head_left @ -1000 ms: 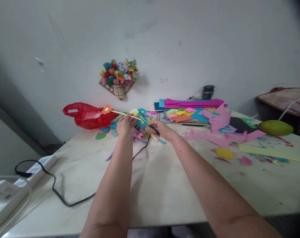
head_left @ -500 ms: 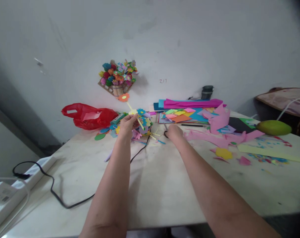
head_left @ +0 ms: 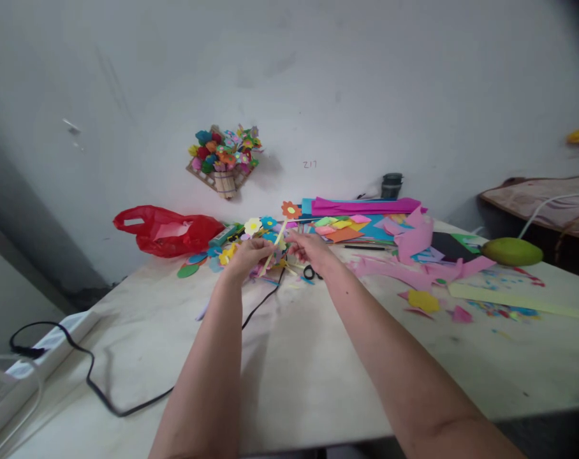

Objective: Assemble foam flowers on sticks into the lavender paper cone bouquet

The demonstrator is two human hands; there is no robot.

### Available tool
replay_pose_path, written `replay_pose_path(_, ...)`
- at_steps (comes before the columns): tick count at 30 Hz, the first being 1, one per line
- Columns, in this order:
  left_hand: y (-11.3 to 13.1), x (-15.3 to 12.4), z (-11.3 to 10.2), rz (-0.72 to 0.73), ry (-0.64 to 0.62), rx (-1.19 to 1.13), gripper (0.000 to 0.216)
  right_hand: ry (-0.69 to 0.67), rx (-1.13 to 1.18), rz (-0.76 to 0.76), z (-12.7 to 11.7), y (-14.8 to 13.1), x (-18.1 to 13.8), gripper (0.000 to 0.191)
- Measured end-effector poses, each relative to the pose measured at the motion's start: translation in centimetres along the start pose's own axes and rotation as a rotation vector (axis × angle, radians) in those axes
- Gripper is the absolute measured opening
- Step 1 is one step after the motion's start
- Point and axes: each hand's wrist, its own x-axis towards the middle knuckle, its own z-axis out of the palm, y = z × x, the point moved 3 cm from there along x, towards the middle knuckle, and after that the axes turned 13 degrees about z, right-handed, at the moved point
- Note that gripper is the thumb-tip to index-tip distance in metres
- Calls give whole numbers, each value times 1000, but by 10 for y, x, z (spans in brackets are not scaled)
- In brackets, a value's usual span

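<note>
My left hand [head_left: 244, 255] is closed round a thin yellow stick that carries an orange paper flower [head_left: 290, 209] at its top, tilted to the right. My right hand [head_left: 312, 245] is beside it, its fingers pinched on the same stick just above the left hand. Both hands hover over a pile of small paper flowers [head_left: 251, 228] on sticks at the far side of the table. Black-handled scissors [head_left: 310, 273] lie on the table right under my right wrist.
A red plastic bag [head_left: 168, 229] lies far left. Coloured paper sheets [head_left: 361, 213], pink scraps [head_left: 414, 255] and a green mango [head_left: 512, 252] are to the right. A black cable [head_left: 127, 401] runs to a white power strip [head_left: 45, 344]. A paper flower basket [head_left: 222, 159] hangs on the wall.
The orange flower on its stick swung from the left, up, then over to the right. My right hand laid the scissors on the table and came back to the stick.
</note>
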Motion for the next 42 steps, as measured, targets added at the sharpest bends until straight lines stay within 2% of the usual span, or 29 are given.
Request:
replay_pose_path(2,-2,0,0,3,-35,57,32,-43,155,16,8,0,-1,28)
replay_pose_path(9,-2,-2,3,1,-126,199,30,56,390,7,8,0,2,23)
replay_pose_path(18,-12,2,-1,91,-106,303,24,27,591,-40,8,0,4,17)
replay_pose_path(22,-13,3,-8,135,-25,386,21,-61,596,40,6,-4,0,14)
replay_pose_path(26,-8,2,-20,283,132,572,18,-275,517,262,9,-4,-6,12)
replay_pose_path(29,-4,0,-25,323,141,644,18,-371,516,349,13,-3,-7,11)
replay_pose_path(32,-3,-2,-23,280,77,633,19,-325,586,215,13,-5,-6,11)
replay_pose_path(36,-1,-2,-16,277,51,621,20,-264,502,88,18,-4,-3,12)
replay_pose_path(40,1,-2,-13,293,100,593,21,-199,350,1,25,1,2,18)
replay_pose_path(42,3,-5,-20,328,199,538,25,-126,286,-53,26,2,5,21)
